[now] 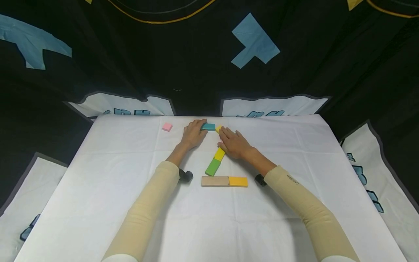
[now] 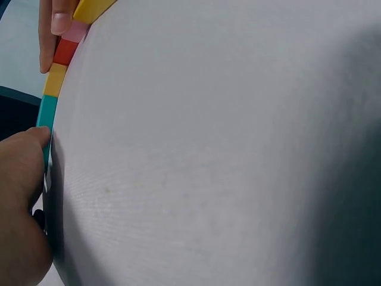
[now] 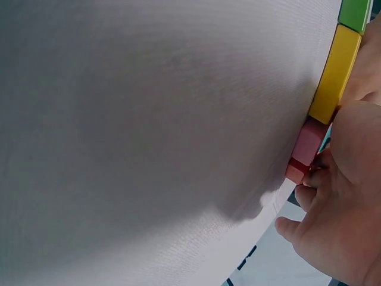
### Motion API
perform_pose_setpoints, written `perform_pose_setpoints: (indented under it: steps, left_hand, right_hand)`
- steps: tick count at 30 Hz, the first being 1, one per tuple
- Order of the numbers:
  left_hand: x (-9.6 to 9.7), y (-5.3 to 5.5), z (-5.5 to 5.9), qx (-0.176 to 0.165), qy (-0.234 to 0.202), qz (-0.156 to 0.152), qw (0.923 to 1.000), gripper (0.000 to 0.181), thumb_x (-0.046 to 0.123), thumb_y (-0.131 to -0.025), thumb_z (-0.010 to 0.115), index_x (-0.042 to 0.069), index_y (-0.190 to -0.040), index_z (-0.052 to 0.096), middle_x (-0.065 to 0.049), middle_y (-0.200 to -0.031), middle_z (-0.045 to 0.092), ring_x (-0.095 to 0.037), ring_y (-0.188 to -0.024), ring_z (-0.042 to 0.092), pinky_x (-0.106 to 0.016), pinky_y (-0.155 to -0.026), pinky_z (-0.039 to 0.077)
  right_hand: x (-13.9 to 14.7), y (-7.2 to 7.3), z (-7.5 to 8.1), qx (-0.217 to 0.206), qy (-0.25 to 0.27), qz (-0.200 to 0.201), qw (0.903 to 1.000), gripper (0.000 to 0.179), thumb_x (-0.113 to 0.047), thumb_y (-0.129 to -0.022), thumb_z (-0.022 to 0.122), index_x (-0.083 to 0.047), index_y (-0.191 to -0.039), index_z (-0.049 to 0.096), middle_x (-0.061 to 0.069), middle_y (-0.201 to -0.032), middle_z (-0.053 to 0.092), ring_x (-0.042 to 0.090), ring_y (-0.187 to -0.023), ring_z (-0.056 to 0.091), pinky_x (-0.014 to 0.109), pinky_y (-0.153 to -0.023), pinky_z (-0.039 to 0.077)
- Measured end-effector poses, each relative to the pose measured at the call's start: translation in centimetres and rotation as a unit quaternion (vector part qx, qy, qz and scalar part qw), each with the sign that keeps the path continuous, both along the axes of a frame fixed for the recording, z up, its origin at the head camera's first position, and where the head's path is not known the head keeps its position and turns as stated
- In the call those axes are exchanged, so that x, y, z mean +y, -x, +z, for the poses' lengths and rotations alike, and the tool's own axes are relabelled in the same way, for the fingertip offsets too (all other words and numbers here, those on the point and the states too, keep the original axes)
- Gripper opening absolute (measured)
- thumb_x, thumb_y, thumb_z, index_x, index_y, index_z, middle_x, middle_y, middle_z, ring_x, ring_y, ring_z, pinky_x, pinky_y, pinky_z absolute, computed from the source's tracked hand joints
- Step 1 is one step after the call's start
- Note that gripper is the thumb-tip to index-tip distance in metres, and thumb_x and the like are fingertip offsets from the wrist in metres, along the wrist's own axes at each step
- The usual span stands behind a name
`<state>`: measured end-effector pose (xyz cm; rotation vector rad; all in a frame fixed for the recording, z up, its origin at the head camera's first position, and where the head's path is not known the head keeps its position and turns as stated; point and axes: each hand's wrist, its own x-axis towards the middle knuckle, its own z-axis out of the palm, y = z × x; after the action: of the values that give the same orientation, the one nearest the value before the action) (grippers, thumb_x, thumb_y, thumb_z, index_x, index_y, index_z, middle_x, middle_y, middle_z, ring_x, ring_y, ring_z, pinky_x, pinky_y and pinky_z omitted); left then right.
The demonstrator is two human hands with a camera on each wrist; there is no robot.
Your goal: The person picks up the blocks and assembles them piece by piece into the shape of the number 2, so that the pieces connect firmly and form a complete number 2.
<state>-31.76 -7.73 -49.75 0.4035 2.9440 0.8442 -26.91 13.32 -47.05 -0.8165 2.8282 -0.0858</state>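
Note:
My left hand (image 1: 194, 133) holds the left end of a teal block (image 1: 208, 127), with the thumb on its near side and fingertips at its far side. An orange-yellow block (image 2: 55, 80) adjoins the teal one. Beyond it, a red block (image 2: 65, 52) and a pink block (image 3: 309, 142) continue the row. My right hand (image 1: 235, 143) rests along this row, its fingers fairly straight and touching the blocks; it hides most of the red and pink ones in the head view. A yellow block (image 1: 219, 154) and a green block (image 1: 212, 167) slant down toward the near left.
A tan block (image 1: 215, 181) and an orange block (image 1: 238, 182) lie end to end nearer the person. One loose pink block (image 1: 167, 127) sits by the far edge, left of the left hand. White cloth (image 1: 209, 233) covers the table, and a dark curtain (image 1: 196, 65) hangs behind it.

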Motion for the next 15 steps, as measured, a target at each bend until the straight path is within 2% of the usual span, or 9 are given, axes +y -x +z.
perform_pose_setpoints:
  steps: [6,11,15]
  left_hand:
    - [-0.4,0.0,0.4,-0.003,-0.028,0.003,0.9996,0.058,0.026,-0.102,0.055,0.011,-0.155,0.036,-0.014,-0.155,0.038,-0.03,-0.142,0.034,-0.046,-0.117,0.024]
    - [-1.2,-0.1,0.6,0.0,-0.049,-0.006,0.9988,0.058,0.023,-0.102,0.054,0.007,-0.154,0.035,-0.014,-0.155,0.038,-0.028,-0.144,0.033,-0.04,-0.118,0.024]
    - [-1.9,-0.4,1.0,-0.002,-0.064,-0.013,0.9979,0.056,0.023,-0.102,0.055,0.007,-0.153,0.036,-0.014,-0.153,0.04,-0.028,-0.143,0.034,-0.04,-0.118,0.025]
  right_hand:
    - [0.0,0.0,0.1,0.003,0.006,-0.001,1.0,0.064,-0.041,-0.109,0.032,-0.004,-0.159,0.017,0.013,-0.165,0.013,0.028,-0.151,0.014,0.053,-0.119,0.014]
    - [-0.1,0.0,0.1,-0.003,0.006,-0.005,1.0,0.065,-0.042,-0.109,0.032,-0.004,-0.159,0.017,0.013,-0.165,0.013,0.028,-0.151,0.013,0.053,-0.119,0.013]
    - [-0.1,-0.1,0.2,-0.007,0.007,-0.007,0.9999,0.065,-0.042,-0.109,0.032,-0.004,-0.159,0.016,0.012,-0.165,0.013,0.028,-0.151,0.013,0.053,-0.119,0.012]
